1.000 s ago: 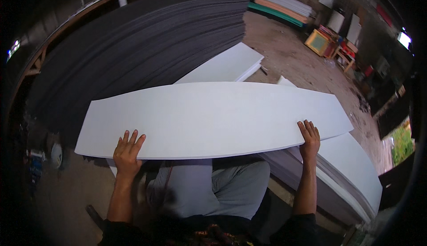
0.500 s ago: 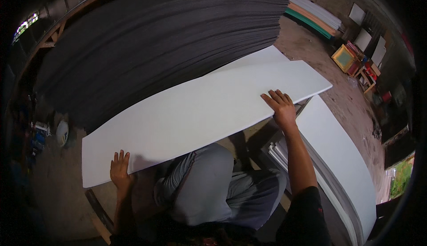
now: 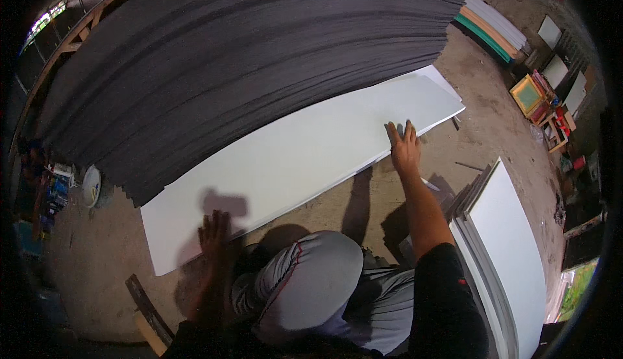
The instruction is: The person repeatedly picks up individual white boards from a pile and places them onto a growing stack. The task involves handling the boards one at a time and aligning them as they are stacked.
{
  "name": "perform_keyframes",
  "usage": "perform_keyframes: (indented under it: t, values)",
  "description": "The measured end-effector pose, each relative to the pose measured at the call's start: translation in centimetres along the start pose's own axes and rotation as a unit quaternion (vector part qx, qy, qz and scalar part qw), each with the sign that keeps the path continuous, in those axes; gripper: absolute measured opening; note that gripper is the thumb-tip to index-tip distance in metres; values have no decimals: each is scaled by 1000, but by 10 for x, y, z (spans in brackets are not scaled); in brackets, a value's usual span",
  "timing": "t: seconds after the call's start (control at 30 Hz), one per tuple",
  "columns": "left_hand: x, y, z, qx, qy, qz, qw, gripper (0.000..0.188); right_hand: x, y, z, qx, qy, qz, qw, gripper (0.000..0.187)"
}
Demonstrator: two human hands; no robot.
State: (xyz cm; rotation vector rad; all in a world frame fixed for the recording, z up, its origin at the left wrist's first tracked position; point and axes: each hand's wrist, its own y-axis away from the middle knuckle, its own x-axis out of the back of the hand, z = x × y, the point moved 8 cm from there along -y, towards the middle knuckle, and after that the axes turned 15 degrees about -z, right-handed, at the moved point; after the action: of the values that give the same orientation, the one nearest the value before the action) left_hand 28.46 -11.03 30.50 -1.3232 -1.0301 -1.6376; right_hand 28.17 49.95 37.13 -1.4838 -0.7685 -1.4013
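A long white foam-like sheet (image 3: 292, 154) lies low along the foot of a tall dark grey stack, over another white sheet (image 3: 442, 81) whose far right corner shows. My left hand (image 3: 215, 234) is open at the near left edge of the top sheet, in shadow, with its fingers stretched out. Toward the right end, my right hand (image 3: 405, 150) is open with its fingers apart, over the near edge. Whether either palm touches the sheet I cannot tell. Neither hand grips anything.
Behind the sheet rises the dark grey stack of sheets (image 3: 259, 67). To my right stands a pile of white and grey sheets (image 3: 509, 248). Coloured sheets (image 3: 490, 28) lie at the far right, near a yellow frame (image 3: 527, 96). A white basin (image 3: 91, 186) sits at the left.
The white sheet has gone down and away from my knees, onto the other white sheet. My left hand has moved right and its grip has loosened; my right hand has opened.
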Motion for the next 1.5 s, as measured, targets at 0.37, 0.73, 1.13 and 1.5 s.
perform_keyframes:
  t: [0.37,0.73,1.13,1.5]
  values:
    - [-53,-30,45,-22,19,8,1000,81,-162,98,-49,-70,-554,144,817,68]
    - [-27,-68,107,-80,39,-13,996,77,-230,70,-67,-232,-679,27,696,99]
    - [-79,-32,-7,-31,-109,6,994,85,-221,35,-25,-244,-692,39,678,99]
    - [-72,12,-104,190,-19,-30,981,108,-200,29,-7,-199,-697,27,688,58]
